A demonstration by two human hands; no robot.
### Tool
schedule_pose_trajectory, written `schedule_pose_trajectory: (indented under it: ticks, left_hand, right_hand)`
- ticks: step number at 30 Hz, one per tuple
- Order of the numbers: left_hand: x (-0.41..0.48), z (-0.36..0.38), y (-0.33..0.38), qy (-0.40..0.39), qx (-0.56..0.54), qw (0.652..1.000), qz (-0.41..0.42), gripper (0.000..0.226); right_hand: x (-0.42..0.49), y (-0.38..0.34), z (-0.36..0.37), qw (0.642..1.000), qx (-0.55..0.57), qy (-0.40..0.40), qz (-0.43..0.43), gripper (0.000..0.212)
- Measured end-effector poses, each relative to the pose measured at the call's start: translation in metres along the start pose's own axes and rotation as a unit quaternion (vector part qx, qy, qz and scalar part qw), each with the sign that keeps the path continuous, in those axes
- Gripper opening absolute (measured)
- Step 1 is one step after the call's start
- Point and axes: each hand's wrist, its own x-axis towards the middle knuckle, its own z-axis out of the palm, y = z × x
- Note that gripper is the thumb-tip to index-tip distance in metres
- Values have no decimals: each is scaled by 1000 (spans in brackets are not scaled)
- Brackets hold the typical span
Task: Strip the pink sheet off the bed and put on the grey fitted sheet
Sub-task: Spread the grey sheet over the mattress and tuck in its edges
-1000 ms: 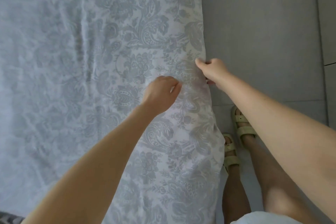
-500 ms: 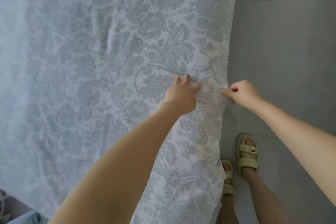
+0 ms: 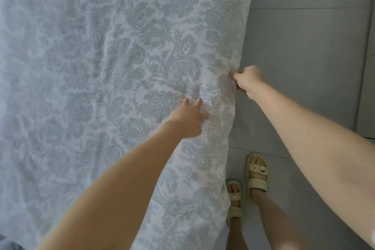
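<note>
Bedding: grey floral-patterned fitted sheet (image 3: 121, 57), softly wrinkled, spread over the bed. Its right edge falls beside open grey tiled floor (image 3: 304, 67). Right hand (image 3: 248, 81) pinches that edge. Left hand (image 3: 188, 121) presses flat nearby, fingers straight.

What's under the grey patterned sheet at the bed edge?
Nothing shows: the grey patterned sheet covers the whole top in view and drapes over the side, so whatever lies beneath is hidden. The right hand pinches its edge; the left hand rests on top.
</note>
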Motion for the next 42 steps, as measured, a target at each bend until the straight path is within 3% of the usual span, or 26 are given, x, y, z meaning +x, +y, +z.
schedule_pose_trajectory:
  ticks: [6,11,14,16,18,21,23,25,27,31,34,38,40,42]
  left_hand:
    - [5,0,-1,-22,22,1000,4,56]
    - [-2,1,-1,-7,10,1000,-4,48]
    - [-9,7,5,150,-32,988,-15,38]
    - [-7,15,11,290,-16,955,55,25]
    - [3,23,16,363,21,918,156,21]
    - [22,31,30,331,111,896,274,22]
    - [32,42,42,263,198,889,319,38]
    - [38,58,53,179,312,879,312,57]
    - [42,72,59,119,396,867,278,54]
    - [45,80,82,71,455,847,265,51]
    - [59,90,100,42,475,846,239,50]
    - [60,99,117,4,479,851,213,43]
    - [53,101,109,13,514,830,216,47]
    - [46,99,97,15,509,835,208,55]
  right_hand:
    - [1,19,-22,976,-180,32,-120,44]
    - [-30,14,-9,987,-116,72,-90,45]
    - [-73,56,-19,997,18,58,-54,32]
    - [-106,91,-21,992,128,18,-11,26]
    - [-136,130,-13,981,193,-20,28,20]
    - [-180,183,11,958,272,-56,69,22]
    - [-208,210,31,946,302,-76,85,30]
    - [-232,230,55,935,327,-96,96,37]
    - [-247,246,81,931,341,-96,92,42]
    - [-256,258,112,961,263,-74,44,47]
    - [-245,258,121,951,301,-54,47,42]
    - [-242,254,131,875,474,-81,58,56]
    - [-256,246,131,854,515,-64,39,52]
    - [-266,240,131,825,562,-58,21,43]
